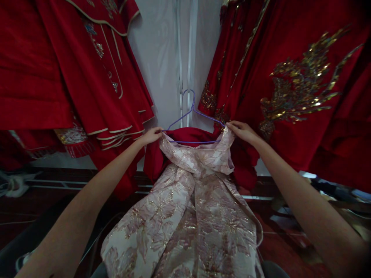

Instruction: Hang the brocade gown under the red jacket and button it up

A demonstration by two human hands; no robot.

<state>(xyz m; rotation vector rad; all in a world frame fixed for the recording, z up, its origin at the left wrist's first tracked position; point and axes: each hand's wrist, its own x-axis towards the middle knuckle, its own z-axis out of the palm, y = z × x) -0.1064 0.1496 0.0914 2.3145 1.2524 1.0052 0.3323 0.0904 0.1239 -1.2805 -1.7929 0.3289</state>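
A pale pink and gold brocade dress (179, 200) with a floral pattern hangs on a thin purple hanger (181, 116). The hanger's hook shows against the pale wall behind. My left hand (152, 136) pinches the dress at its left shoulder, by the hanger's end. At the other shoulder, my right hand (240, 129) has its fingers closed on the dress strap near the hanger tip. The bodice spreads between both hands, and the skirt falls toward me over my lap. Just behind the neckline lies a dark red garment (188, 134).
Red garments with cream piping (116, 77) hang at the left. On the right hangs a red garment (292, 146) with a gold sequin design. A pale wall (156, 50) stands between them. White metal bars (58, 184) run low over a dark red floor.
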